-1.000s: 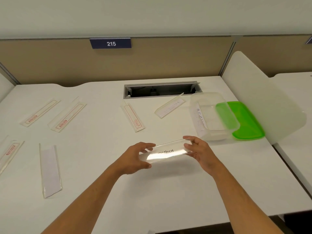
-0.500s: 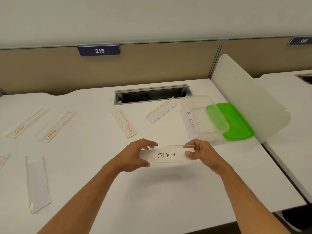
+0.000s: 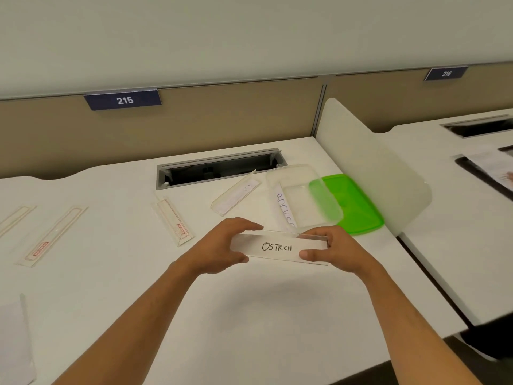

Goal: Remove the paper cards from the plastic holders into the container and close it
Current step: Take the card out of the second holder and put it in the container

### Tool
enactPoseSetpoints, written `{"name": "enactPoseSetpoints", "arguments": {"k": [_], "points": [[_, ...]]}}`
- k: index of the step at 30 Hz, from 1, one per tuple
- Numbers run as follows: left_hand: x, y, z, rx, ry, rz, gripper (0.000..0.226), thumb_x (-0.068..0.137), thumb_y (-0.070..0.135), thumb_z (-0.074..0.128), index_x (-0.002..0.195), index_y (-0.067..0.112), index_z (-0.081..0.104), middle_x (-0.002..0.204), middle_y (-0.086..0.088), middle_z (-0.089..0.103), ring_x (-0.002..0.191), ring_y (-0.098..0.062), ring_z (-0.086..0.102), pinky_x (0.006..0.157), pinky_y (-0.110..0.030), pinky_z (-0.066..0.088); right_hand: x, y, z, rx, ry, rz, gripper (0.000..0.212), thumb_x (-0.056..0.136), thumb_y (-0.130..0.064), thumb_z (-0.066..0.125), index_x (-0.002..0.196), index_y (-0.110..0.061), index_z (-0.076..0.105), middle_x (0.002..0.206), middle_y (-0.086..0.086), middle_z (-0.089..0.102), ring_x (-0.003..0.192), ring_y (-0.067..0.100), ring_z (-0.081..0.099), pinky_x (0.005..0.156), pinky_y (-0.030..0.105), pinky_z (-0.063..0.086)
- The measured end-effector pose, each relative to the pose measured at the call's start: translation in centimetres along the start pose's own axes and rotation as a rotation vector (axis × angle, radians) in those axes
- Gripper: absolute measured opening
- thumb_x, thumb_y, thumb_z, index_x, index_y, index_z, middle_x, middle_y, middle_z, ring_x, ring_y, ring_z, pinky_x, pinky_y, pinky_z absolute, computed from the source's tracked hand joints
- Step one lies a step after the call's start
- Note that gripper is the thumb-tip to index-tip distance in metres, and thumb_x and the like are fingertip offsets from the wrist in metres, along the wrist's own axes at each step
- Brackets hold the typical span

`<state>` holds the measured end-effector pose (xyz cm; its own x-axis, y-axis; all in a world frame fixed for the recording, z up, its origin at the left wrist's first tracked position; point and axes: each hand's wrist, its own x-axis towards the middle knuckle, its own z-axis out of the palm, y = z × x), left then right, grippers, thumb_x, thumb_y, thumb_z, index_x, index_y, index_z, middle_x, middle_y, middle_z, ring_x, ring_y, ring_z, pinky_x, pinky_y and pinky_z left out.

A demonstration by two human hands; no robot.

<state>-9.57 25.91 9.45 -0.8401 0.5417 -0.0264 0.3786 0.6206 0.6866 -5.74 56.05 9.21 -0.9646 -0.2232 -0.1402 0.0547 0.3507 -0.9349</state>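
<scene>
A clear plastic holder point(image 3: 280, 247) with a white card reading OSTRICH is held just above the white desk, face toward me. My left hand point(image 3: 222, 245) grips its left end and my right hand point(image 3: 330, 248) grips its right end. Behind it stands an open clear container point(image 3: 311, 173) with one written card point(image 3: 284, 209) leaning inside. Its green lid point(image 3: 355, 207) lies under and to the right of it. Another holder with a card point(image 3: 236, 195) lies left of the container.
Several more holders lie on the desk: one point(image 3: 175, 220) at centre left, two point(image 3: 52, 234) further left, one point(image 3: 14, 337) at the near left edge. A cable slot point(image 3: 219, 168) opens behind. A translucent divider point(image 3: 374, 168) stands at the right.
The holder has been tilted up so its OSTRICH card faces me, and both hands have settled on its ends. My view has swung to the right.
</scene>
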Motion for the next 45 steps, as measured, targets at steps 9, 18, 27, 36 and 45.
{"name": "enactPoseSetpoints", "arguments": {"k": [9,18,27,36,45], "points": [[4.7,1.4,2.7,-0.061,0.268,-0.034,0.072,0.082,0.033,0.077,0.137,0.055,0.035,0.153,0.020,0.031,0.135,-0.002,0.029,0.110,-0.028,0.027,-0.9,1.6,-4.1,0.086,0.295,0.051,0.038,0.071,-0.018,0.086,0.108,-0.018,0.075,0.102,-0.005,0.076,0.094,0.013,0.072,0.078,0.029,0.056],[9.5,1.7,5.1,-0.429,0.335,-0.331,0.045,0.089,0.027,0.071,0.130,0.029,0.054,0.129,0.011,0.057,0.109,-0.008,0.060,0.076,-0.018,0.047,0.8,2.5,-7.0,0.069,0.652,0.092,0.033,0.069,-0.035,0.087,0.101,-0.034,0.076,0.088,-0.018,0.075,0.084,0.000,0.070,0.073,0.021,0.054],[14.0,2.5,7.2,-0.536,0.305,-0.474,0.066,0.086,0.029,0.075,0.144,0.020,0.044,0.131,-0.001,0.055,0.086,-0.005,0.063,0.053,-0.016,0.053,5.9,1.9,-6.2,-0.621,0.753,0.164,0.050,0.081,-0.050,0.070,0.123,-0.023,0.067,0.098,0.007,0.075,0.090,0.031,0.069,0.073,0.035,0.054],[15.4,2.1,7.3,-0.496,0.322,-0.539,0.057,0.084,0.010,0.076,0.135,0.010,0.052,0.115,-0.005,0.059,0.077,-0.015,0.070,0.058,-0.025,0.060,11.1,2.3,-4.1,-0.879,0.559,0.230,0.033,0.091,-0.043,0.055,0.098,-0.012,0.065,0.090,0.013,0.070,0.083,0.035,0.066,0.059,0.031,0.037],[15.8,1.8,7.2,-0.533,0.304,-0.551,0.057,0.085,0.009,0.075,0.136,0.009,0.052,0.108,-0.002,0.061,0.067,-0.016,0.072,0.063,-0.033,0.063,13.5,4.5,-3.5,-0.820,0.425,0.327,0.031,0.092,-0.033,0.059,0.097,-0.003,0.065,0.100,0.018,0.067,0.094,0.038,0.064,0.069,0.034,0.047]]}}
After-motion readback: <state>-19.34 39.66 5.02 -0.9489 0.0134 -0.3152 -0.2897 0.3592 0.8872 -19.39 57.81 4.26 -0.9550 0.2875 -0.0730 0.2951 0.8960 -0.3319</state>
